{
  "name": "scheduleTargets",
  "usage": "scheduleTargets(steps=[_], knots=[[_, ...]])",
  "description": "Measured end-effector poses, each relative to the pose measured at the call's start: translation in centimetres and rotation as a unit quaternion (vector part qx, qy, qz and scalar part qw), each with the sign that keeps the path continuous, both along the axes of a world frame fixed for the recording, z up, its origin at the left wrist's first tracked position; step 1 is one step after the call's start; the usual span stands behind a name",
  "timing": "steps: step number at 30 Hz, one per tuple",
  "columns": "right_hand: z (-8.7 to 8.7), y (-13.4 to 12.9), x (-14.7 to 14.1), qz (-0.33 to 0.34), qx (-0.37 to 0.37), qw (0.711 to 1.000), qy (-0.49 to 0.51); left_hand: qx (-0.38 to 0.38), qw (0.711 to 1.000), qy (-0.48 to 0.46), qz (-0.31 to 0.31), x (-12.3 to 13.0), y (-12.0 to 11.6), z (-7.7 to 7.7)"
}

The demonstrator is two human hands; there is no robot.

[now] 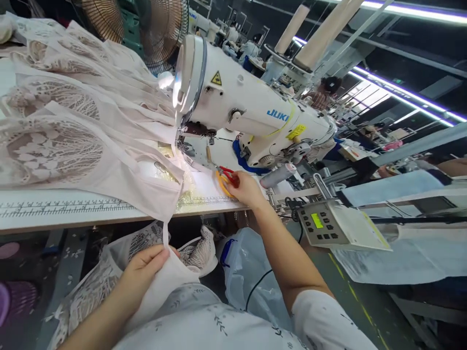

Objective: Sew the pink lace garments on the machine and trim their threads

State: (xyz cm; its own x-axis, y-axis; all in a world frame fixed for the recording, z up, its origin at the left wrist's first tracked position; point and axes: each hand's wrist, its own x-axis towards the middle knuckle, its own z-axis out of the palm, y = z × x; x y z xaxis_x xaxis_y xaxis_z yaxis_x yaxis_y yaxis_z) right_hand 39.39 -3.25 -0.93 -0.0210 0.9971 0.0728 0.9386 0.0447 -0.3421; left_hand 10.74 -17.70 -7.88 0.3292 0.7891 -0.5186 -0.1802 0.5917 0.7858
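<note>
My left hand (148,265) is below the table edge, its thumb and fingers pinched on a pale pink lace garment (160,277) by a narrow strap. The strap runs up to more pale fabric (153,194) that hangs over the table edge. My right hand (248,188) is on the sewing table, closed around a small pair of scissors (223,182) with red and orange handles. Their tips point toward the needle area of the white JUKI sewing machine (251,97). The scissor blades are hard to make out.
Lace garments (54,146) are heaped on the left of the table. A printed ruler (65,206) runs along its front edge. A fan (134,29) stands behind the machine, a control box (339,226) sits at right, and a clear plastic bag (248,262) hangs below.
</note>
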Motion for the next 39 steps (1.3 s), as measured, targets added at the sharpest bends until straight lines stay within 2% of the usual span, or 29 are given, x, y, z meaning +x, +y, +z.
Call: scheduleTargets(steps=[3, 4, 5, 7, 9, 11, 14, 17, 21, 26, 29, 33, 35, 36, 38, 39], knots=[[0.4, -3.2, 1.0, 0.033, -0.002, 0.998, 0.062, 0.028, 1.000, 0.004, -0.007, 0.0, -0.1, 0.2], [0.5, -4.4, 1.2, 0.064, -0.022, 0.994, 0.089, 0.036, 0.999, 0.007, -0.010, 0.0, -0.1, 0.2], [0.7, -5.5, 1.2, 0.124, -0.069, 0.982, 0.128, 0.043, 0.999, 0.010, -0.014, 0.0, -0.2, 0.2], [0.9, -7.2, 0.6, 0.270, -0.210, 0.921, 0.188, 0.047, 0.999, 0.012, -0.022, -0.1, -0.2, 0.2], [0.7, -7.9, -0.6, 0.371, -0.337, 0.844, 0.190, 0.043, 0.999, 0.006, -0.032, -0.3, -0.1, 0.2], [0.1, -7.8, -2.1, 0.413, -0.408, 0.800, 0.154, 0.038, 0.999, -0.004, -0.036, -0.5, -0.1, 0.3], [-0.7, -6.7, -4.1, 0.449, -0.440, 0.766, 0.134, 0.032, 0.999, -0.010, -0.032, -0.7, -0.2, 0.4], [-0.7, -5.7, -5.5, 0.467, -0.431, 0.764, 0.112, 0.023, 0.999, -0.011, -0.028, -1.0, -0.3, 0.3], [0.2, -5.1, -7.1, 0.482, -0.408, 0.775, 0.038, 0.016, 0.999, -0.020, -0.025, -1.3, -0.4, 0.1], [1.0, -4.9, -8.5, 0.468, -0.420, 0.778, -0.013, 0.015, 0.999, -0.022, -0.034, -1.5, -0.2, 0.1], [1.0, -4.7, -8.6, 0.448, -0.436, 0.780, -0.030, 0.014, 0.999, -0.028, -0.043, -1.7, -0.2, -0.1], [0.7, -4.7, -7.5, 0.422, -0.424, 0.802, 0.004, 0.026, 0.997, -0.021, -0.065, -2.1, -0.4, -0.1], [0.2, -5.3, -6.7, 0.405, -0.402, 0.818, 0.073, 0.077, 0.993, 0.004, -0.086, -2.0, -0.4, 0.5], [-0.2, -5.8, -6.4, 0.394, -0.388, 0.823, 0.130, 0.128, 0.986, 0.027, -0.099, -1.9, -0.3, 0.9], [-1.4, -7.3, -6.2, 0.357, -0.357, 0.815, 0.284, 0.267, 0.952, 0.078, -0.125, -1.2, 0.1, 1.9], [-2.1, -8.3, -6.2, 0.332, -0.345, 0.799, 0.363, 0.343, 0.925, 0.098, -0.132, -0.7, 0.4, 2.4]])
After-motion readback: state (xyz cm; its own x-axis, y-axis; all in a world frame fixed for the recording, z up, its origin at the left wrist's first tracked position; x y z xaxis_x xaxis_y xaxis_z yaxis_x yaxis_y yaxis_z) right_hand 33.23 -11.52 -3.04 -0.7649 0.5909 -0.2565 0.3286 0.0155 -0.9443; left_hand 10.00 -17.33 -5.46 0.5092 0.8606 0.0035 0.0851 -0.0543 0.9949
